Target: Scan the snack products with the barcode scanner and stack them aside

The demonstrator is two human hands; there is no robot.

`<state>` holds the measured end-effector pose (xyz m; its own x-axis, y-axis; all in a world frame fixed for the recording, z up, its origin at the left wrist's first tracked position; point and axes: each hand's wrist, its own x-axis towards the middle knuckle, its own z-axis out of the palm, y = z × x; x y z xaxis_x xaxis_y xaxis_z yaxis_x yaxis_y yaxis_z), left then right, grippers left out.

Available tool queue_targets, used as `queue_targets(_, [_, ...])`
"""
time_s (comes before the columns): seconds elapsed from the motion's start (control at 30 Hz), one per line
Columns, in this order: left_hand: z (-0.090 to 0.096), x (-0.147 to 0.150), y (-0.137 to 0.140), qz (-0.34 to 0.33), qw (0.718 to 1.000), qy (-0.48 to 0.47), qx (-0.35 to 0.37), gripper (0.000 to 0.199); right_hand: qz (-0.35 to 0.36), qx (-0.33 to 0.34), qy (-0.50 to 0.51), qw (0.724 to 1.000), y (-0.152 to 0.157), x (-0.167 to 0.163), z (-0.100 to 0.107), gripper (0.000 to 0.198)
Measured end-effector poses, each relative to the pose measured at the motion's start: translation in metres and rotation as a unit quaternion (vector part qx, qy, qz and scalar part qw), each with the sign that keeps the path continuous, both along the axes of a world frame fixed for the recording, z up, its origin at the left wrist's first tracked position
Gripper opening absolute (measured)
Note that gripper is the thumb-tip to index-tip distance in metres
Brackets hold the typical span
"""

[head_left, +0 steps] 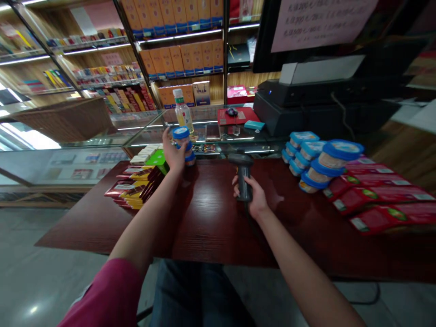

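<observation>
Dark red-brown wood, polished enough to shine, makes up the counter (207,222) in front of the seated person. Near its far left corner, the left hand (175,156) curls round a short stack of round tubs with blue lids (180,132), thumb across the front and fingers on the left side; I'd guess that grip keeps the stack from toppling, though how firmly it presses I can't tell. The right hand (256,198) is wrapped about the handle of a dark grey, pistol-shaped plastic scanner (244,177), held upright short of the far edge, its head above the fist; the handle seems made for such a grasp.

Along the left edge lie overlapping flat packets in yellow and dark red (136,185), with a bright green box (158,159) just beyond, close to the left wrist. Towards the right edge, more blue-lidded round tubs (335,160) are stacked beside small rectangular tubs with pale blue lids (302,152) and a row of long red cartons (378,195), sorted by kind, probably so that like shapes sit steadily together.
</observation>
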<state>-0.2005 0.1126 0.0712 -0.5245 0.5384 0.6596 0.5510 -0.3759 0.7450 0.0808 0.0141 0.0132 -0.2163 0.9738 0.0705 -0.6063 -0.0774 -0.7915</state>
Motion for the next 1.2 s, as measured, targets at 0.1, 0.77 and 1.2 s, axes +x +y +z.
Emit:
queue_targets(0.1, [0.000, 0.031, -0.017, 0.051, 0.998, 0.044, 0.021, 0.081, -0.068, 0.035, -0.017, 0.997, -0.015, 0.015, 0.007, 0.030])
queue_targets(0.77, [0.018, 0.385, -0.022, -0.358, 0.919, 0.044, -0.158, 0.051, -0.362, 0.050, -0.070, 0.928, -0.114, 0.127, -0.013, 0.051])
queue_targets(1.2, [-0.019, 0.239, -0.044, -0.550, 0.785, -0.212, -0.190, 0.046, -0.203, 0.051, -0.109, 0.972, -0.110, 0.116, -0.003, 0.042])
